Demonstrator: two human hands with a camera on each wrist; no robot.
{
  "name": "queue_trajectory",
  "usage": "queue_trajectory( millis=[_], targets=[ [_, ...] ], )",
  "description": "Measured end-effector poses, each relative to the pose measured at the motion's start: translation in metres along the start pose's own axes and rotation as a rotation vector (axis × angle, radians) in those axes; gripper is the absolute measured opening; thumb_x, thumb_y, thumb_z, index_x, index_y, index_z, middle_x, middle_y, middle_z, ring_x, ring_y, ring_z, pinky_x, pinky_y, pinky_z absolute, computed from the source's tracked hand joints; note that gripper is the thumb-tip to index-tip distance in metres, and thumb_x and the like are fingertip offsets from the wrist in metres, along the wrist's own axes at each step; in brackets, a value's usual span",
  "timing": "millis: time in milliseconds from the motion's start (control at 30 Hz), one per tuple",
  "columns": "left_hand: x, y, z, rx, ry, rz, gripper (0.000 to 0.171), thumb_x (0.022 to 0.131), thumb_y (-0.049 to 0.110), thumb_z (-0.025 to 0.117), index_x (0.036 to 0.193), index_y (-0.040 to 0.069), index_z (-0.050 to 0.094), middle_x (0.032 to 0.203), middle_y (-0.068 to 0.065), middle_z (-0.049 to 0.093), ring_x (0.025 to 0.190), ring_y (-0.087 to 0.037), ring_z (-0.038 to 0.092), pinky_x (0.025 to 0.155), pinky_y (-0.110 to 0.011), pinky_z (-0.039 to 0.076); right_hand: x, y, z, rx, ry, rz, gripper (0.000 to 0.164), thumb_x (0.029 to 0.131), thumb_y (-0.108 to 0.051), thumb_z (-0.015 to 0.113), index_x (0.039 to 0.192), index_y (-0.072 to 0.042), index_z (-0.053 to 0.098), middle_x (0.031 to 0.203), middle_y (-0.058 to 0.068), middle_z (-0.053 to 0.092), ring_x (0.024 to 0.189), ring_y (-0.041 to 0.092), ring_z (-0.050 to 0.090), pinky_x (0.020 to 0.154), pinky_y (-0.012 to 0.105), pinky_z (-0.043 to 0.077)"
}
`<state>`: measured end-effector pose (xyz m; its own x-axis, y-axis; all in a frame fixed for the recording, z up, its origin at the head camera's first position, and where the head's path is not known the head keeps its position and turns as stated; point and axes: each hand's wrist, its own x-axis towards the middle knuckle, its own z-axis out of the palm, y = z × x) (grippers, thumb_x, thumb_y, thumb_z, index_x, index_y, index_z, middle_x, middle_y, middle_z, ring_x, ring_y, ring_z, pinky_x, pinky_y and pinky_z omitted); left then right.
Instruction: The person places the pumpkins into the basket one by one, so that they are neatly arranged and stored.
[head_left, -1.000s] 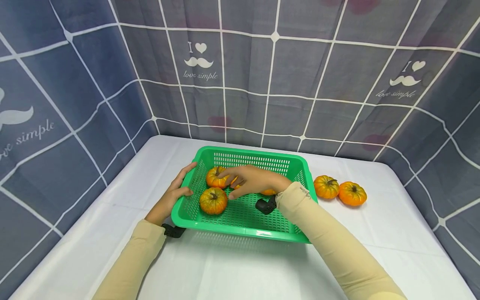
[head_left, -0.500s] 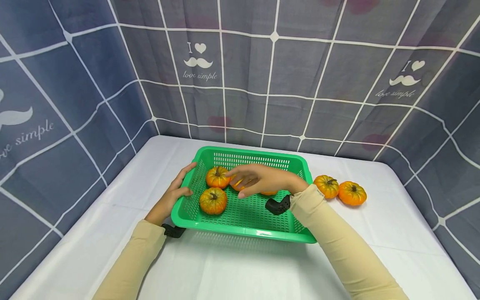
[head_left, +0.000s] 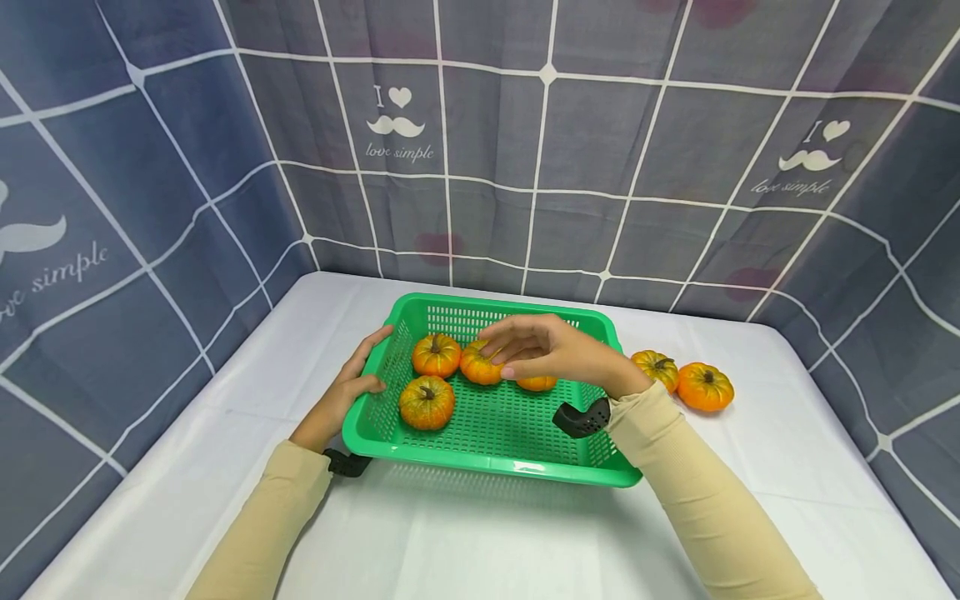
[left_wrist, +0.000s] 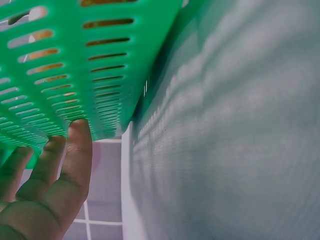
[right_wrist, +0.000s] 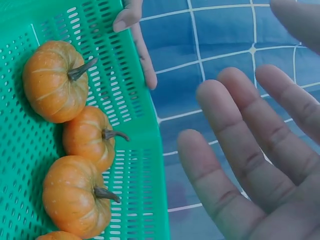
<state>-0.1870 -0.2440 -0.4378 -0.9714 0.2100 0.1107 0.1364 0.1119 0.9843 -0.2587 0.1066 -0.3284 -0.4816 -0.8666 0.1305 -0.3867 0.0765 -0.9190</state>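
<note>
A green plastic basket (head_left: pixel 480 462) stands on the white table with several small orange pumpkins in it. My left hand (head_left: pixel 341 392) holds its left rim, thumb inside and fingers (left_wrist: pixel 75 155) along the outer slotted wall. Above the basket hovers my right hand (head_left: pixel 562 350), fingers spread and loosely bent, holding nothing. Below it are a pumpkin (head_left: pixel 477 367) in the back row and another pumpkin (head_left: pixel 536 383), partly hidden by the hand. At the basket's left are a back pumpkin (head_left: pixel 437 356) and a front pumpkin (head_left: pixel 427 403).
Two more pumpkins lie on the table right of the basket: a nearer-to-basket pumpkin (head_left: pixel 656 369), partly covered by the right wrist, and an outer pumpkin (head_left: pixel 705 387). A grey checked curtain (head_left: pixel 495 217) with white lines surrounds the table (head_left: pixel 480 542) at the back and sides.
My right hand has moved right and slightly up, away from the left pumpkins, uncovering the middle back pumpkin. The left hand and basket have stayed put.
</note>
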Motion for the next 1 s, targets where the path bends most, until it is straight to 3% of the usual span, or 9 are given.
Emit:
queue_trajectory(
  millis=[267, 400, 700, 1000],
  targets=[
    [0.000, -0.001, 0.000, 0.018, 0.005, 0.002, 0.095, 0.088, 0.000, 0.045, 0.176, 0.017, 0.014, 0.180, -0.019, 0.005, 0.156, -0.049, 0.023, 0.092, -0.026, 0.055, -0.015, -0.004, -0.001, -0.005, 0.109, -0.005, 0.047, 0.096, 0.000, 0.075, 0.142, 0.006, 0.064, 0.134, 0.017, 0.071, 0.120, 0.034, 0.069, 0.103, 0.038, 0.056],
    [-0.001, 0.000, 0.000, 0.020, 0.007, 0.000, 0.095, 0.088, 0.000, 0.045, 0.176, 0.017, 0.014, 0.180, -0.019, 0.004, 0.157, -0.048, 0.022, 0.092, -0.026, 0.054, -0.024, -0.006, -0.003, -0.014, 0.151, -0.010, 0.047, 0.096, -0.002, 0.077, 0.140, 0.005, 0.065, 0.133, 0.015, 0.071, 0.120, 0.038, 0.068, 0.103, 0.037, 0.056],
    [-0.001, 0.001, 0.000, 0.023, 0.010, -0.009, 0.094, 0.089, 0.000, 0.045, 0.176, 0.018, 0.015, 0.180, -0.018, 0.004, 0.157, -0.048, 0.022, 0.093, -0.025, 0.053, -0.041, -0.004, -0.010, 0.003, 0.203, -0.024, 0.047, 0.095, 0.002, 0.075, 0.140, 0.010, 0.063, 0.129, 0.006, 0.073, 0.116, 0.025, 0.071, 0.101, 0.035, 0.057],
    [-0.001, 0.000, 0.000, 0.014, 0.003, -0.004, 0.094, 0.089, 0.000, 0.044, 0.176, 0.017, 0.013, 0.180, -0.018, 0.003, 0.157, -0.049, 0.022, 0.092, -0.026, 0.055, -0.060, 0.000, -0.020, 0.035, 0.261, -0.008, 0.042, 0.097, 0.004, 0.071, 0.139, 0.003, 0.066, 0.126, 0.004, 0.075, 0.115, 0.023, 0.071, 0.098, 0.033, 0.058]
  ],
)
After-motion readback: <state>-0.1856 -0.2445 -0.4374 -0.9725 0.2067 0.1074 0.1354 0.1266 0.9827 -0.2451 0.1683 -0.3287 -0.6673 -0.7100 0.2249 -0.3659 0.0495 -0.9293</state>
